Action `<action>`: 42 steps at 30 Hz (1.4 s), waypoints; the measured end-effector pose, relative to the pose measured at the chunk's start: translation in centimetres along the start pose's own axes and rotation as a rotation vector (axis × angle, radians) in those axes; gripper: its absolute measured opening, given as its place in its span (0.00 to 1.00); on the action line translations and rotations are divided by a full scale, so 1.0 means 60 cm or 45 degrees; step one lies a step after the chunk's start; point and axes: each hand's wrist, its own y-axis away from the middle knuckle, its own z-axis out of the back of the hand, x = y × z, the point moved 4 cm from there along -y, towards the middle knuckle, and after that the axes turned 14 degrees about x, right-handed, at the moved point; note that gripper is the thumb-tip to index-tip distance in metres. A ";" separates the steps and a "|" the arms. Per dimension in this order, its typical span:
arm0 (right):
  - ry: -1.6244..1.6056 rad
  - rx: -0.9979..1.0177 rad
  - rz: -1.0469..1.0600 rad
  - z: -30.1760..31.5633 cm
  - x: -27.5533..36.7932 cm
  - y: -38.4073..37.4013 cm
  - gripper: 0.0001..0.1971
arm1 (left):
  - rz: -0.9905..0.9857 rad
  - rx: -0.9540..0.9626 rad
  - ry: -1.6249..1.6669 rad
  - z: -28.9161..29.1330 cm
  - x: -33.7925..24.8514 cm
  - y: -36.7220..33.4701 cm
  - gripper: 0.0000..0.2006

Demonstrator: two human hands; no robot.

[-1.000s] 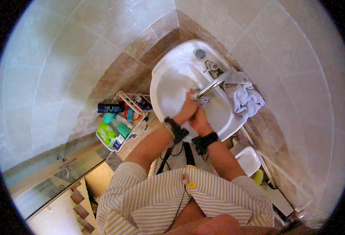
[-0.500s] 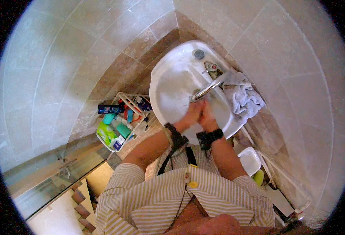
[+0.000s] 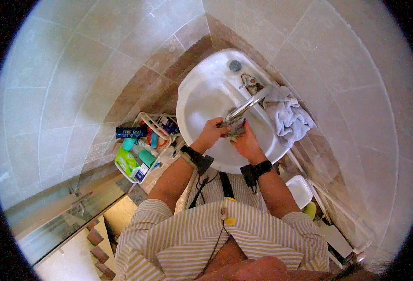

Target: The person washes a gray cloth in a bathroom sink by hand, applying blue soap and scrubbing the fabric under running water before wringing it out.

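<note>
Both hands are over the white washbasin, just under the mouth of the chrome faucet. Between them is a small, crumpled grey thing, partly covered by fingers; whether it is a cloth or a scrubber I cannot make out. My left hand grips its left side with bent fingers. On its right side, my right hand holds it with the thumb side up. Black bands circle both wrists. Behind the faucet's spout is its base with a handle.
A grey towel lies bunched on the basin's right edge. A round grey piece sits at the far rim. To the left stands a white rack of bottles and packets. A white tub is low at the right. Tiled walls meet behind the basin.
My hands were pressed together under the spout; now they are apart, with the grey thing showing between them. My left hand has shifted left.
</note>
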 end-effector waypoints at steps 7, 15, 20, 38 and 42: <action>2.334 -0.241 0.504 0.008 0.054 0.023 0.38 | 0.006 -0.036 0.320 0.018 -0.006 -0.010 0.08; 0.221 0.108 0.407 0.073 0.016 -0.039 0.22 | -0.087 -0.274 0.014 0.039 -0.040 -0.024 0.10; -0.197 0.066 0.271 0.026 -0.001 -0.054 0.21 | -0.454 -0.224 -1.476 -0.041 -0.036 0.003 0.16; 1.509 -0.518 0.330 0.120 -0.022 -0.132 0.17 | -0.323 -0.194 -1.031 -0.011 -0.038 -0.051 0.15; 2.231 -0.405 0.009 0.058 -0.026 -0.121 0.21 | 0.159 -0.176 -0.202 0.060 0.000 -0.032 0.14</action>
